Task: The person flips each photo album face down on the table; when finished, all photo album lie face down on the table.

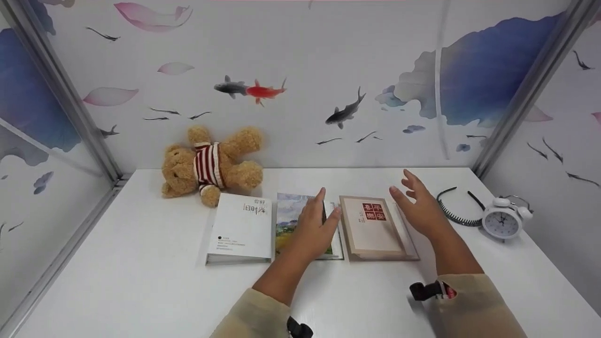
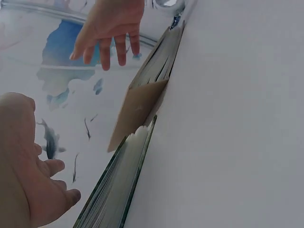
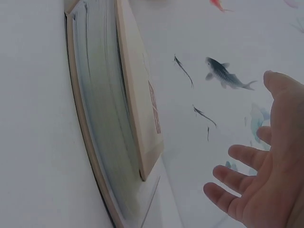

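In the head view, my left hand (image 1: 307,230) is over a book with a landscape painting on its cover (image 1: 287,216), thumb and fingers spread and nothing held. My right hand (image 1: 420,211) is raised beside the right edge of a thick beige album (image 1: 371,239) with a red square emblem. Its fingers are parted, with empty space inside them, as the right wrist view also shows of the right hand (image 3: 266,180). Left of the painted book lies a white album (image 1: 242,230) with printed characters. All three volumes are closed, in a row; my left hand partly covers the middle one.
A brown teddy bear (image 1: 209,162) in a red-and-white striped shirt lies on its side at the back left. To the right are a black toothed headband (image 1: 453,218) and a white twin-bell alarm clock (image 1: 502,220). Printed panels stand behind and beside the white table (image 1: 141,281).
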{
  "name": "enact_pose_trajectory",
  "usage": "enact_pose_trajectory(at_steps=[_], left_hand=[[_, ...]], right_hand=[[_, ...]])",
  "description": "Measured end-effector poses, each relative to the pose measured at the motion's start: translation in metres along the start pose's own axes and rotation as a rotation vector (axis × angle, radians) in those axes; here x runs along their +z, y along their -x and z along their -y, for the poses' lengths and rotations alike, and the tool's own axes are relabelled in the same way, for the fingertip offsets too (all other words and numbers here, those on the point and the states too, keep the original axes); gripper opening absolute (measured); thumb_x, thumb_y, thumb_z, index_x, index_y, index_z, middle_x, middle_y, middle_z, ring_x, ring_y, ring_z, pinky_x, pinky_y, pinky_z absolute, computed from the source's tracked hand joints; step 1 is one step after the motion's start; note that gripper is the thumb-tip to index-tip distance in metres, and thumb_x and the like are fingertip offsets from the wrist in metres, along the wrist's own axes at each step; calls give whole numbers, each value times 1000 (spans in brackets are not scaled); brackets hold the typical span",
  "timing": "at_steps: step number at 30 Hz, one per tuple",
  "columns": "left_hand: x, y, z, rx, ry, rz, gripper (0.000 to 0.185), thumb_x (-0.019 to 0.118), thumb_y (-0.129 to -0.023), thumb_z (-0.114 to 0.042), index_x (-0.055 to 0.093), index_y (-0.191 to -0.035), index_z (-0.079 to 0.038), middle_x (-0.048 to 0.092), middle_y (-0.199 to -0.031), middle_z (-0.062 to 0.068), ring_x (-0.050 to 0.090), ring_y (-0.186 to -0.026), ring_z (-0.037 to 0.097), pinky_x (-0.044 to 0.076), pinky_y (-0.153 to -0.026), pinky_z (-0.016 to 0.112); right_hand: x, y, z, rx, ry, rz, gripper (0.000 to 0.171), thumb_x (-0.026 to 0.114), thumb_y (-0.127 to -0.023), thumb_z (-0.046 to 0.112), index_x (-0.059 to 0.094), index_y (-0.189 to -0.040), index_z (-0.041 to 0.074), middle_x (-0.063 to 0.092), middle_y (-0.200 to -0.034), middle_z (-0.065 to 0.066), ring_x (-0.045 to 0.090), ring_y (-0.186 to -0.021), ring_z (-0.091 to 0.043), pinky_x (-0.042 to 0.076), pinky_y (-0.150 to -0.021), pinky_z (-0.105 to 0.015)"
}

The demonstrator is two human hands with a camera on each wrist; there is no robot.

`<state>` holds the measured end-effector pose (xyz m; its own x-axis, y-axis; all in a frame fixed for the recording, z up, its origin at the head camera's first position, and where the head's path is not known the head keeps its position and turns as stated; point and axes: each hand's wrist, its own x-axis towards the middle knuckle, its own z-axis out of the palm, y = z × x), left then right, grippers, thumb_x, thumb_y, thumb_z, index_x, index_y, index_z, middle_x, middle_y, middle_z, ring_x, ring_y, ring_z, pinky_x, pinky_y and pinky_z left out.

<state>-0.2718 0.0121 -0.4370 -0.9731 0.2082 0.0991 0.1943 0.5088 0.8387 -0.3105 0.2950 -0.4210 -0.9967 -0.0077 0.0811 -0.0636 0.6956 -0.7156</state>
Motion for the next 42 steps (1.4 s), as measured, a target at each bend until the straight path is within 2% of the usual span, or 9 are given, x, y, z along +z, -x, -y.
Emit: enact_pose_trajectory(at_steps=[3, 9, 11, 16, 23, 28, 33, 37, 42], left_hand=[[11, -2, -6, -57, 110, 58, 71, 34, -96, -69, 8, -157, -43, 16, -167, -2, 15, -154, 27, 21, -121, 60], [23, -1, -11, -143, 346, 155, 76, 39, -90, -76, 15, -155, -45, 18, -166, -8, 16, -154, 26, 18, -121, 62], [26, 0, -9, -152, 403, 187, 74, 41, -91, -73, 16, -155, -45, 15, -166, -8, 15, -154, 26, 17, -121, 62], [34, 1, -9, -184, 512, 225, 78, 47, -92, -69, 17, -157, -38, 14, -167, -1, 14, -154, 30, 16, -121, 61], [40, 0, -8, -198, 642, 273, 85, 53, -93, -61, 14, -160, -25, 8, -168, 9, 12, -154, 31, 20, -123, 53], [37, -1, -9, -181, 723, 272, 79, 53, -97, -53, 16, -159, -24, 7, -168, 10, 13, -154, 30, 22, -124, 48], [34, -1, -11, -163, 740, 267, 76, 52, -97, -51, 16, -159, -26, 7, -168, 8, 13, -155, 28, 20, -125, 47], [31, 0, -12, -146, 745, 245, 71, 52, -98, -48, 20, -158, -27, 14, -167, 4, 22, -152, 29, 22, -124, 49], [28, 1, -13, -123, 791, 233, 60, 50, -101, -40, 26, -155, -31, 30, -160, 2, 45, -138, 27, 34, -117, 50]], right_hand=[[1, -1, -7, 9, -52, 42, 86, 39, -90, 77, 4, -158, 39, 29, -163, -8, 30, -148, -40, 34, -110, -68], [3, -2, -7, 33, -326, 201, 80, 46, -94, 67, 14, -159, 31, 32, -160, -11, 31, -147, -38, 36, -114, -59], [2, -1, -8, 65, -363, 253, 80, 47, -94, 66, 16, -159, 30, 31, -161, -9, 30, -148, -38, 34, -115, -57], [5, -1, -12, 125, -311, 299, 86, 46, -90, 73, 20, -158, 29, 29, -162, -10, 29, -148, -38, 34, -116, -57], [9, 0, -13, 160, -226, 374, 82, 49, -91, 70, 26, -157, 26, 29, -162, -10, 25, -150, -37, 26, -121, -55], [12, 2, -4, 152, -159, 385, 76, 49, -92, 68, 31, -155, 29, 33, -160, -10, 26, -149, -40, 24, -118, -64], [16, 5, 6, 145, -107, 382, 70, 48, -93, 68, 36, -152, 34, 27, -163, -8, 18, -151, -41, 20, -116, -70], [19, 8, 13, 110, -132, 383, 66, 50, -92, 67, 41, -150, 36, 26, -164, -5, 18, -152, -40, 18, -116, -70], [22, 11, 19, 72, -158, 375, 65, 50, -92, 68, 43, -148, 36, 26, -164, -5, 20, -151, -39, 25, -116, -67]])
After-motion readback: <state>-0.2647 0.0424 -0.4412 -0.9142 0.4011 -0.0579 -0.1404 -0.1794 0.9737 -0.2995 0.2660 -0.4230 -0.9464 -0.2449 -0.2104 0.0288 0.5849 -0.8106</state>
